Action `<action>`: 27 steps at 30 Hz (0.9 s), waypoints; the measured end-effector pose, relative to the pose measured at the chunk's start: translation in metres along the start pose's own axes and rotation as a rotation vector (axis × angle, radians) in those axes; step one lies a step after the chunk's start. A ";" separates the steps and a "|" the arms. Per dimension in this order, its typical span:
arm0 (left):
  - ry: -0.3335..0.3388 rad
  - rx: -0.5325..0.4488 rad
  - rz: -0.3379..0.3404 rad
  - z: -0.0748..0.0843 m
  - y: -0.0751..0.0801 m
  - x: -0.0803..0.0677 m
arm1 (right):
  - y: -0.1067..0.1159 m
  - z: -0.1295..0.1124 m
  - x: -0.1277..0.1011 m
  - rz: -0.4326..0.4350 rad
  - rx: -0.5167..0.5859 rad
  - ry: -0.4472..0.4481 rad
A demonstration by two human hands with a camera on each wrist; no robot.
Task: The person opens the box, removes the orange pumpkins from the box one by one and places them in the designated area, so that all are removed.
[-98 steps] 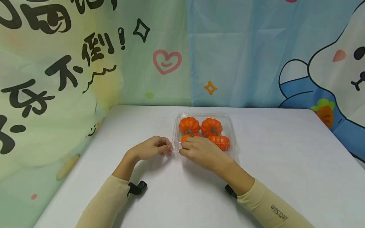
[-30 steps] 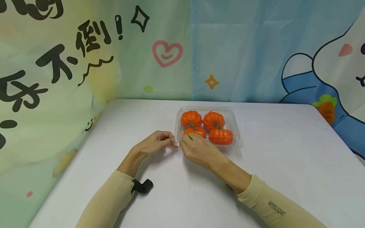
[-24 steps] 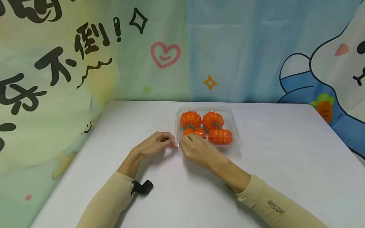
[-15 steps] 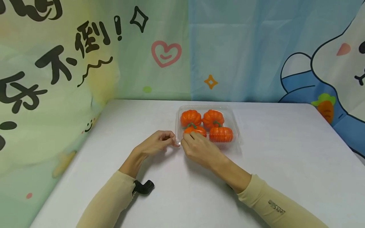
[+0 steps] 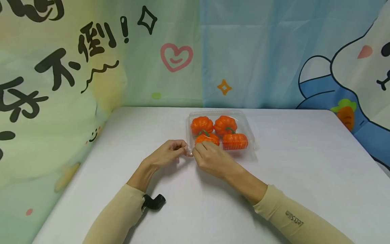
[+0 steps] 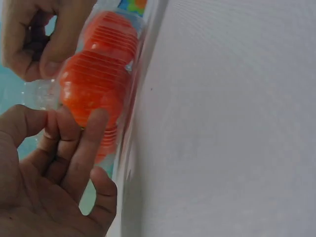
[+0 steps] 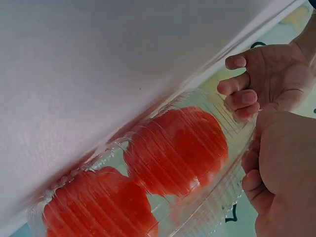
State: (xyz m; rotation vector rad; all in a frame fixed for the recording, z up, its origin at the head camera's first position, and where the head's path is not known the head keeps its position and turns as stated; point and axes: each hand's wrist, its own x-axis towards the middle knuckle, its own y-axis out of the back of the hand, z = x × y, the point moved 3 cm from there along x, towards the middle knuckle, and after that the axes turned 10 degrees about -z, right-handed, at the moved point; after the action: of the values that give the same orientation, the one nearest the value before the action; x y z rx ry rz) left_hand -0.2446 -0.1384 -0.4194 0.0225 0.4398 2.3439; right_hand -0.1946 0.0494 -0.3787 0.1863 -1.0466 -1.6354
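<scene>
We are pinching the clear box [image 5: 243,124] at its near left corner with our left hand [image 5: 166,154] and right hand [image 5: 214,159]. It is standing far on the table [image 5: 292,162], where four pumpkins [image 5: 235,141] are lying inside it.

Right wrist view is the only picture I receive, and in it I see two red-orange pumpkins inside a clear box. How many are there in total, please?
Observer: The head view shows four pumpkins in the clear box, two behind and two in front.
Operator: Thank you. At which corner of the clear box are both hands working?
Observer: In the head view, the left hand and the right hand are close together at the near left corner, from the person's side.
Operator: I understand. And which colour do the sleeves have?
Observer: Both sleeves look pale yellow in the head view.
</scene>
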 end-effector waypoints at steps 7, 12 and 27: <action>0.028 0.050 -0.018 0.002 0.003 0.002 | 0.010 0.016 0.006 0.063 0.081 -0.064; 0.078 0.003 -0.039 0.001 0.002 0.000 | 0.008 0.011 0.006 0.053 0.121 -0.062; 0.118 -0.004 -0.052 0.007 -0.001 0.000 | 0.009 0.025 -0.023 -0.009 0.228 -0.073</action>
State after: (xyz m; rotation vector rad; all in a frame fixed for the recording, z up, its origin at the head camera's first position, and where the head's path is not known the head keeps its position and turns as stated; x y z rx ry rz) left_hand -0.2432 -0.1351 -0.4128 -0.1276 0.4878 2.3028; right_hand -0.1954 0.0822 -0.3658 0.2841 -1.2894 -1.5380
